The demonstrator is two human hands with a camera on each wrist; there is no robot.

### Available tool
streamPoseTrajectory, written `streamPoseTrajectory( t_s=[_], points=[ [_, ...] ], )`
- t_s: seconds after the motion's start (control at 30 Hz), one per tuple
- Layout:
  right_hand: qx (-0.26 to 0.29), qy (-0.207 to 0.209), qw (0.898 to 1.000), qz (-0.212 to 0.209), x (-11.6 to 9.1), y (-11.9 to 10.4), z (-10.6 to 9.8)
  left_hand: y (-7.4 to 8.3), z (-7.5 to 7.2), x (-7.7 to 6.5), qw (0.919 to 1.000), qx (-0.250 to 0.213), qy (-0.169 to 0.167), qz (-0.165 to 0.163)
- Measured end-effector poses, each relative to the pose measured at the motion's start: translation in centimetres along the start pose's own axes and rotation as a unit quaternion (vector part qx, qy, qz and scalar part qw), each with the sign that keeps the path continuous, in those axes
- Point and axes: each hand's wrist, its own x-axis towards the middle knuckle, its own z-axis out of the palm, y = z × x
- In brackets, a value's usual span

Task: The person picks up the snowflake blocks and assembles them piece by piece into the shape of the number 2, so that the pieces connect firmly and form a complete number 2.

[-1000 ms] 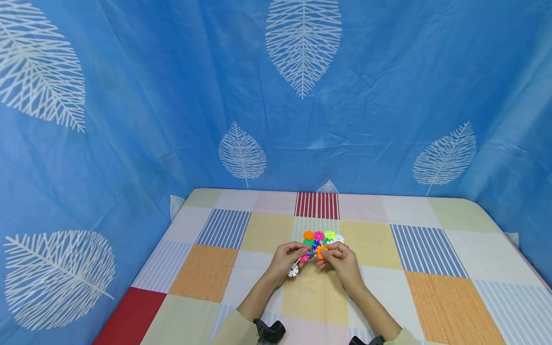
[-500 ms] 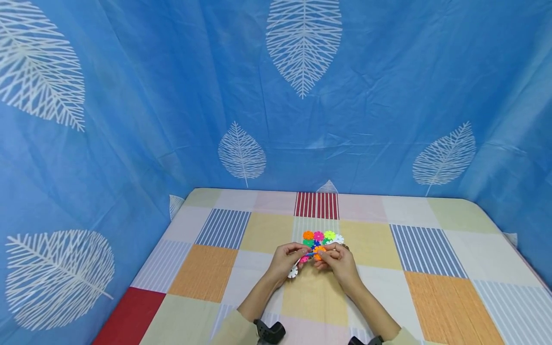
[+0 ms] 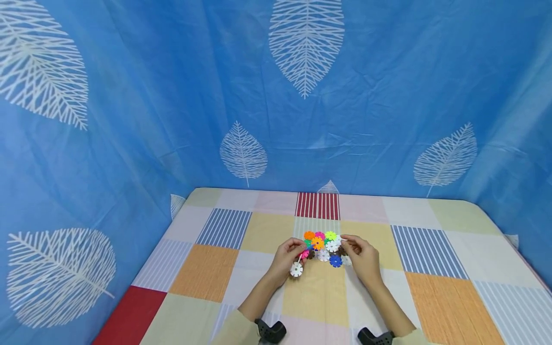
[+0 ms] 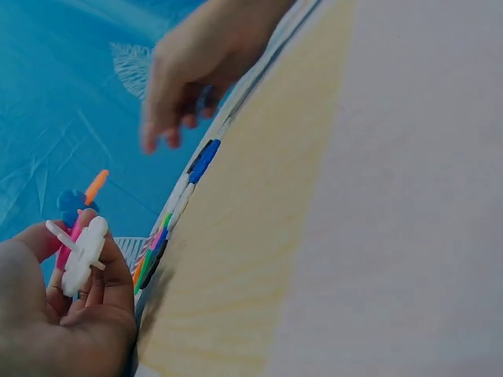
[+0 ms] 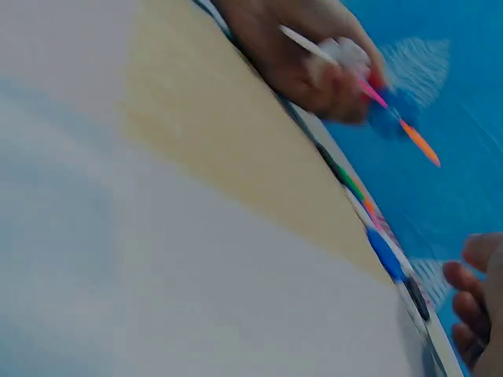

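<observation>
My left hand (image 3: 285, 258) pinches a small joined chain of notched plastic flower discs. In the left wrist view a white disc (image 4: 82, 259) faces the camera, with a pink disc (image 4: 66, 250) behind it. A blue disc (image 4: 72, 203) and an orange disc (image 4: 97, 187) stick out past the fingertips. My right hand (image 3: 363, 258) is apart from the chain, over the right side of the loose discs. Its fingers hang loosely bent with nothing seen between them in the left wrist view (image 4: 196, 71); in the right wrist view only part of the hand shows, at the edge.
Loose flower discs lie in a cluster on the patchwork tablecloth (image 3: 315, 297), among them a blue disc (image 3: 335, 260), a yellow-green disc (image 3: 330, 235) and several white ones. A blue curtain (image 3: 371, 96) with white leaf prints hangs behind the table and along both sides.
My right hand has let go of the chain's orange disc and moved right, over the loose discs. My left hand keeps the chain, nearly in place; more loose discs now show between the hands.
</observation>
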Motion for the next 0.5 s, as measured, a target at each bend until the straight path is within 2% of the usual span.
streamPoseTrajectory(
  t_s=[0.1,0.23,0.37,0.5],
  points=[
    [-0.058,-0.004,0.998,0.000,0.3,1.3,-1.1,0.1,-0.1,0.1,0.9998,-0.018,-0.002,-0.009],
    [-0.097,-0.051,0.994,-0.018,0.5,2.2,-1.7,0.4,-0.1,0.0,0.9988,-0.043,-0.007,-0.024],
    [-0.109,-0.072,0.991,-0.023,0.4,2.2,-1.7,0.5,0.0,-0.1,0.9975,-0.061,-0.014,-0.032],
    [-0.081,-0.052,0.995,-0.010,0.1,2.0,-1.6,0.5,0.0,-0.1,0.9962,-0.073,-0.025,-0.039]
  ],
)
